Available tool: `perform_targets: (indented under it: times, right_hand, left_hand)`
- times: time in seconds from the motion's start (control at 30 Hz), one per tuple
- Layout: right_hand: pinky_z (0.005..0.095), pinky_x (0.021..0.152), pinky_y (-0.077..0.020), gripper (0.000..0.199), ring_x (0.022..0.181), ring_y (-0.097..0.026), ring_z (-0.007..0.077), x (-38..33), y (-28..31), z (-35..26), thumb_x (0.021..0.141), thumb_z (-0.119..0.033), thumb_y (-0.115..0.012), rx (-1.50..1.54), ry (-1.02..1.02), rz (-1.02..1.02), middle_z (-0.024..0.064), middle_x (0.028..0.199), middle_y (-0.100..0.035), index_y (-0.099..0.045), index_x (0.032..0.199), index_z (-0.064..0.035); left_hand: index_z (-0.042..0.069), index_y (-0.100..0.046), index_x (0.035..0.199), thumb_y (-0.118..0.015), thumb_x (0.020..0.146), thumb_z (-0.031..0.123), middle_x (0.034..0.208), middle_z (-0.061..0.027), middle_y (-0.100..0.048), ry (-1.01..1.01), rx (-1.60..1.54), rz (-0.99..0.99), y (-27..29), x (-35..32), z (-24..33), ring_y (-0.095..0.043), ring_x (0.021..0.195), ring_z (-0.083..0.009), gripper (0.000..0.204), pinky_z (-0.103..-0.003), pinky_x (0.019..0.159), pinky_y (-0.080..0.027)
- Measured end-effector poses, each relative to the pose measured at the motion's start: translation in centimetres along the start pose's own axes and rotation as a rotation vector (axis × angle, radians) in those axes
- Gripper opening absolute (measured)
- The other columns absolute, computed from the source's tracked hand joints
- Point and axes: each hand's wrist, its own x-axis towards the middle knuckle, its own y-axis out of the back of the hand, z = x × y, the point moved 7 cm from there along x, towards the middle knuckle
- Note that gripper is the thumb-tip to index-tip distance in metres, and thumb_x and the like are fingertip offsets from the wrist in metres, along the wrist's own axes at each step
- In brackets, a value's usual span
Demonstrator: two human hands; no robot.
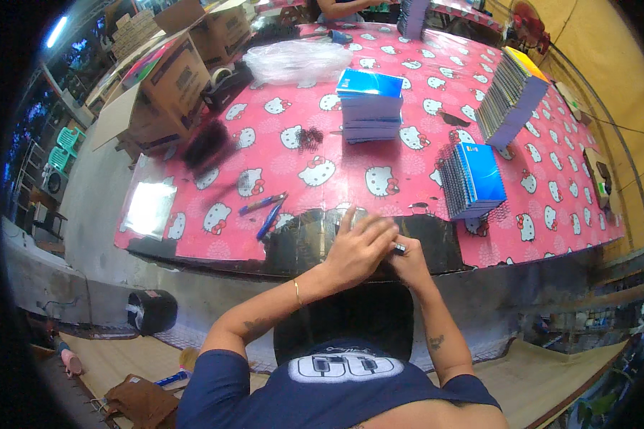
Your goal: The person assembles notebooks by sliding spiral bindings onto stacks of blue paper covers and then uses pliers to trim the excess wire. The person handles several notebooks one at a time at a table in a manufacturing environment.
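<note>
Both hands meet at the near edge of the pink patterned table, above a dark worn patch. My left hand (363, 244) has its fingers spread and lies partly over my right hand (410, 263). The right hand is closed, with a small dark and silvery piece (399, 249) at its fingers; whether this is a ring or a held object is unclear. Left of the hands lie blue-handled pliers (268, 222) with their handles apart. Beyond the hands stands a stack of blue-covered books (371, 114). To the right sits a smaller stack of spiral-bound notebooks (485, 175) with blue covers.
Farther right rises a tall spiral notebook stack (511, 100) with a yellow top. Black wire coils (207, 144) lie at the left, near a cardboard box (168, 89) and a tape dispenser (225, 86). Clear plastic (297, 61) covers the far side; another person's arm (347, 8) shows beyond.
</note>
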Motion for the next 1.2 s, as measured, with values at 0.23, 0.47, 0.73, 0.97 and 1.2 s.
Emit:
perform_targets:
  times: [0.23, 0.47, 0.73, 0.97, 1.2]
  right_hand:
    - [0.0333, 0.080, -0.0539, 0.029, 0.091, -0.067, 0.0130, -0.1, 0.1, -1.6, 0.085, -0.009, -0.073, -0.047, 0.160, -0.008, 0.0178, 0.097, -0.074, -0.069, 0.112, 0.0018]
    - [0.0327, 0.078, -0.0533, 0.029, 0.089, -0.066, 0.0116, 0.0, 0.4, 0.1, 0.084, -0.008, -0.074, -0.159, -0.010, 0.014, 0.0168, 0.093, -0.074, -0.069, 0.111, 0.0017]
    - [0.0314, 0.076, -0.0522, 0.025, 0.085, -0.063, 0.0081, 0.3, 0.0, -0.8, 0.087, -0.003, -0.070, -0.059, 0.010, 0.026, 0.0138, 0.085, -0.073, -0.070, 0.111, 0.0002]
    - [0.0339, 0.070, -0.0526, 0.027, 0.077, -0.063, 0.0091, 0.6, 0.1, 0.5, 0.085, -0.005, -0.067, -0.063, 0.057, 0.074, 0.0196, 0.082, -0.070, -0.070, 0.112, -0.0006]
    - [0.0371, 0.066, -0.0517, 0.019, 0.071, -0.063, 0.0121, 0.4, -0.1, -1.1, 0.089, -0.007, -0.065, -0.158, 0.053, 0.166, 0.0219, 0.080, -0.068, -0.069, 0.105, 0.0011]
  left_hand:
    - [0.000, -0.057, 0.126, -0.071, 0.090, 0.030, 0.124, -0.0184, -0.065, -0.022, -0.052, -0.137, 0.7, 1.1, 1.5, -0.063, 0.118, -0.0311, 0.049, -0.051, 0.109, -0.041]
    - [0.000, -0.053, 0.123, -0.069, 0.090, 0.025, 0.122, -0.0196, -0.064, -0.004, -0.221, -0.379, 0.1, 3.0, -0.3, -0.063, 0.113, -0.0356, 0.046, -0.044, 0.094, -0.051]
    - [0.008, -0.057, 0.120, -0.067, 0.091, 0.028, 0.133, -0.0173, -0.058, -0.043, -0.280, -0.341, -1.7, 1.7, -1.9, -0.060, 0.119, -0.0342, 0.037, -0.047, 0.102, -0.046]
    - [0.001, -0.027, 0.158, -0.049, 0.100, 0.049, 0.166, -0.0205, -0.018, 0.067, -0.070, -0.148, -2.9, -3.5, 1.1, -0.013, 0.155, -0.0372, 0.078, -0.060, 0.121, -0.005]
    - [0.005, -0.057, 0.134, -0.064, 0.095, 0.027, 0.138, -0.0132, -0.057, -0.002, 0.034, -0.008, -0.6, -1.0, -0.1, -0.050, 0.134, -0.0320, 0.046, -0.056, 0.117, -0.024]
